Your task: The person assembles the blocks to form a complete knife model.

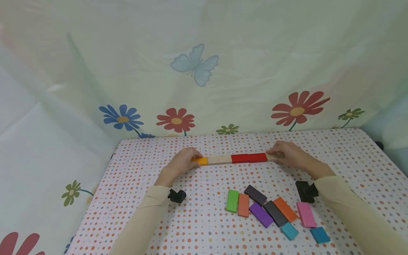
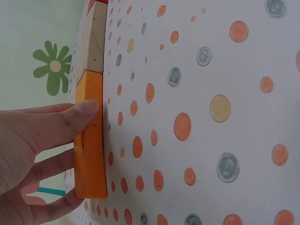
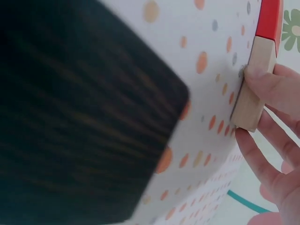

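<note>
A straight row of wooden blocks lies end to end on the table. At its left end my left hand (image 1: 182, 162) grips a yellow-orange block (image 2: 91, 154), thumb on the near side and fingers behind. A plain wood block (image 1: 219, 160) follows, then two red blocks (image 1: 240, 158), (image 1: 257, 157), whose edges sit slightly out of line. At the right end my right hand (image 1: 291, 156) pinches another plain wood block (image 3: 253, 89), its end against the red one in the right wrist view. The fingers partly cover both end blocks.
Nearer the front lie loose blocks: green (image 1: 232, 200), salmon (image 1: 243, 205), purple (image 1: 261, 214), dark (image 1: 255, 194), orange (image 1: 285, 209), pink (image 1: 306, 214) and blue (image 1: 320, 235), among others. Behind the dotted tabletop (image 1: 191, 226) hangs a flowered curtain (image 1: 242, 71).
</note>
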`<state>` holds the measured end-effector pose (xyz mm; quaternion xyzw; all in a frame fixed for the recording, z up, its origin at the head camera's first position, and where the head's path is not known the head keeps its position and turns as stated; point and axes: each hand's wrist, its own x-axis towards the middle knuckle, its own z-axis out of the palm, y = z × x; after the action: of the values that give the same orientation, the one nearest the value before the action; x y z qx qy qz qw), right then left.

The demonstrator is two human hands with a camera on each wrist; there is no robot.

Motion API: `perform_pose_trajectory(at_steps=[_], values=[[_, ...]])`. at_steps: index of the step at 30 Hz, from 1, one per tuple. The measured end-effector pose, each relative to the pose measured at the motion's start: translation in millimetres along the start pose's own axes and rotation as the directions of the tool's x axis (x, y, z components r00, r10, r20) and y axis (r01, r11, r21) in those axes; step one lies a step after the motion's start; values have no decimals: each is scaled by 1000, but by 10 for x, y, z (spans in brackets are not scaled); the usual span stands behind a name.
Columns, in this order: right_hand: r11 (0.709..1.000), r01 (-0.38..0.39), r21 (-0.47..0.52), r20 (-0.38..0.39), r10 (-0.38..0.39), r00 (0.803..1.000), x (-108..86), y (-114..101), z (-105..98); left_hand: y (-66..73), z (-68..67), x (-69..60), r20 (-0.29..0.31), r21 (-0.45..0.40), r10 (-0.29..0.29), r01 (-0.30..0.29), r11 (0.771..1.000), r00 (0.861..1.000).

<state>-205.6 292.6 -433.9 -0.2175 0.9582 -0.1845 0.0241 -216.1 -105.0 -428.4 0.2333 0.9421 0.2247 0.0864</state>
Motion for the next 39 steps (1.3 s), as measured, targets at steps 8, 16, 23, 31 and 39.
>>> perform_pose_trajectory(at_steps=[8,16,23,31,39], values=[[999,30,-18,-13,-30,999,-81,-58,-7,-9,7,12,-24,-41,-43,42,998,999],[993,94,-72,-78,-99,992,-197,-452,-151,4,-12,9,-21,-38,-59,58,998,998],[989,130,69,90,-136,987,-387,-922,-12,17,-13,24,-5,-36,-68,68,997,998],[992,83,94,250,-104,963,-511,-1096,168,26,-30,38,17,-52,-97,98,994,995],[998,68,19,262,-71,962,-534,-1134,270,35,-30,52,28,-54,-98,99,994,995]])
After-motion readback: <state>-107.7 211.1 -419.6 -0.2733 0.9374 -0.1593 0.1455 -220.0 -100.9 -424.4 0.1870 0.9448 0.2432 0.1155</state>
